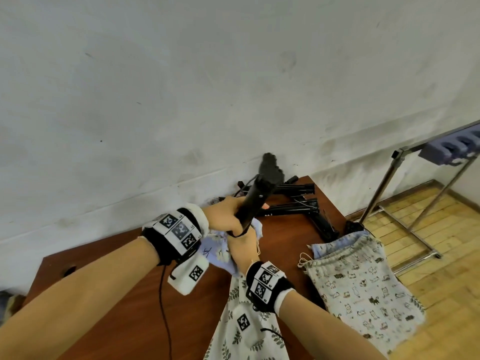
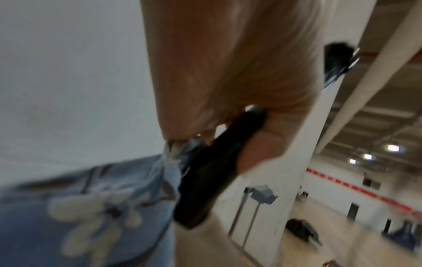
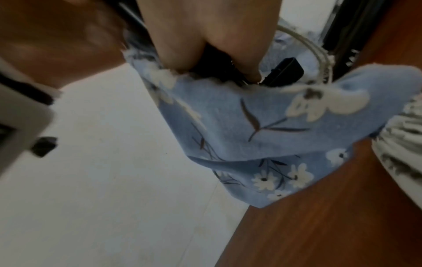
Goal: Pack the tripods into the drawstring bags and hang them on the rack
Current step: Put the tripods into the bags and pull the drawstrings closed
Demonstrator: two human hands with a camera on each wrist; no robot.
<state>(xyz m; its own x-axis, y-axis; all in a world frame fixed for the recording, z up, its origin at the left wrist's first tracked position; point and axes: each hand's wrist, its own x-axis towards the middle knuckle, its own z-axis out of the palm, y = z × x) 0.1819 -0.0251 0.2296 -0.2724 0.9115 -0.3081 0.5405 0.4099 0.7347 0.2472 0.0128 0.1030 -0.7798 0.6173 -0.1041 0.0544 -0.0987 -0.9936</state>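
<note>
A black folded tripod [image 1: 261, 189] points up and away over the brown table [image 1: 117, 294]. My left hand [image 1: 230, 214] grips its shaft, and its lower end sits in the mouth of a blue floral drawstring bag [image 1: 220, 252]. In the left wrist view my fingers [image 2: 262, 150] wrap the tripod [image 2: 210, 177] above the bag [image 2: 91, 207]. My right hand [image 1: 242, 246] holds the bag just below the left hand. In the right wrist view its fingers [image 3: 242, 54] pinch the rim of the bag [image 3: 251, 126] around the tripod's black feet [image 3: 285, 72].
Several more folded tripods [image 1: 296, 201] lie at the table's back edge by the wall. A cat-print bag [image 1: 358, 281] lies at the right, a leaf-print bag [image 1: 244, 323] under my right wrist. The metal rack [image 1: 389, 183] with blue hooks [image 1: 452, 149] stands on the floor to the right.
</note>
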